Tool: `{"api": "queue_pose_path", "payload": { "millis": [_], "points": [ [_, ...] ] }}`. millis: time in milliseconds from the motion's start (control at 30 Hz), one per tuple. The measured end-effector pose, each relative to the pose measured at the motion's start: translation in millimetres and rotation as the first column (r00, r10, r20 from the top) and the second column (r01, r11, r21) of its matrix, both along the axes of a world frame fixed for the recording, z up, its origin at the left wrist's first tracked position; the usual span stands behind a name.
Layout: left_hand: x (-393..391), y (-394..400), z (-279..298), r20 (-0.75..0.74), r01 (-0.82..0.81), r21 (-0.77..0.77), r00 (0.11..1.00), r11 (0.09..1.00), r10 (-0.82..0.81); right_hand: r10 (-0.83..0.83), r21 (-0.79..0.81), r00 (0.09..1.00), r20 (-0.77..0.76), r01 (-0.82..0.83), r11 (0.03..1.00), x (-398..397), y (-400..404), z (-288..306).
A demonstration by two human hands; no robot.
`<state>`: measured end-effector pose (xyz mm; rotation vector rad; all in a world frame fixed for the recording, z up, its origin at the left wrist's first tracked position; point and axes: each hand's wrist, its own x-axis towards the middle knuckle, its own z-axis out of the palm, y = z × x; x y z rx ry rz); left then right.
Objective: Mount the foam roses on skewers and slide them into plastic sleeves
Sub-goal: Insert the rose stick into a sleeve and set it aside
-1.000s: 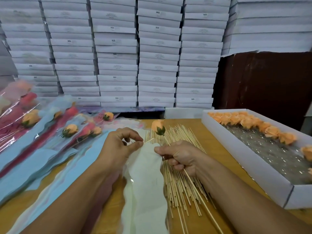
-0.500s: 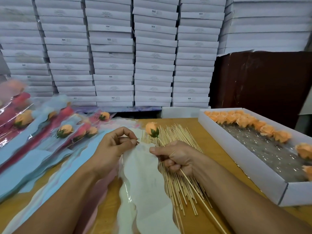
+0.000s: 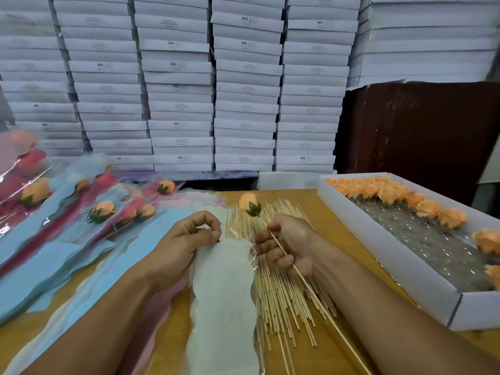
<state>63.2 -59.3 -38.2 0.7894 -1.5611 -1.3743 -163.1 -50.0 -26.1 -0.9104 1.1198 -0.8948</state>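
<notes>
loose skewers (image 3: 281,288) and rose box (image 3: 405,269) beside hands (image 3: 289,246)

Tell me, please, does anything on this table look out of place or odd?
Nothing stands out. The left hand pinches the white sleeve at its top; the right hand holds a skewered rose above the loose skewers. More roses line the white tray.

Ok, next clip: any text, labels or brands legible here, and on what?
"SGS": printed on the fronts of several stacked white boxes.
Smaller print lines on those boxes: too small to read.
Dark lettering on the white plastic sleeve by the left hand: partly covered, unreadable.
Lettering on the finished sleeves: blurred.
</notes>
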Motion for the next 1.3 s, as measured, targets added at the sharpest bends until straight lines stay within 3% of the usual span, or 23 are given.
{"api": "queue_pose_path", "payload": {
  "millis": [267, 467, 700, 900, 1100, 1300],
  "points": [
    [-9.7, 11.5, 4.5, 0.042, 0.198, 0.072, 0.979, 0.977, -0.202, -0.036, -0.003, 0.999, -0.02, 0.036, 0.999, -10.4, -5.9, -2.1],
    [-13.4, 16.5, 3.8, 0.037, 0.301, 0.174, 0.95, 0.938, -0.311, -0.039, -0.032, 0.991, 0.129, 0.043, 0.999, -23.8, -19.7, 0.3],
    [-16.6, 18.2, 1.5, 0.017, 0.337, 0.164, 0.939, 0.927, -0.345, -0.196, -0.066, 0.981, 0.017, 0.196, 0.978, -23.7, -58.4, 33.3],
    [-12.0, 22.1, 5.5, 0.057, 0.41, 0.189, 0.903, 0.893, -0.426, -0.395, -0.104, 0.916, -0.063, 0.388, 0.916, -22.9, -89.0, 55.3],
    [-11.3, 21.8, 5.8, 0.04, 0.433, 0.203, 0.893, 0.878, -0.449, -0.475, -0.183, 0.865, -0.159, 0.447, 0.876, -13.9, -101.8, 50.1],
    [-11.3, 19.7, 7.5, 0.052, 0.404, 0.184, 0.906, 0.896, -0.419, -0.42, -0.165, 0.892, -0.169, 0.394, 0.904, -6.8, -97.5, 38.5]
  ]
}}
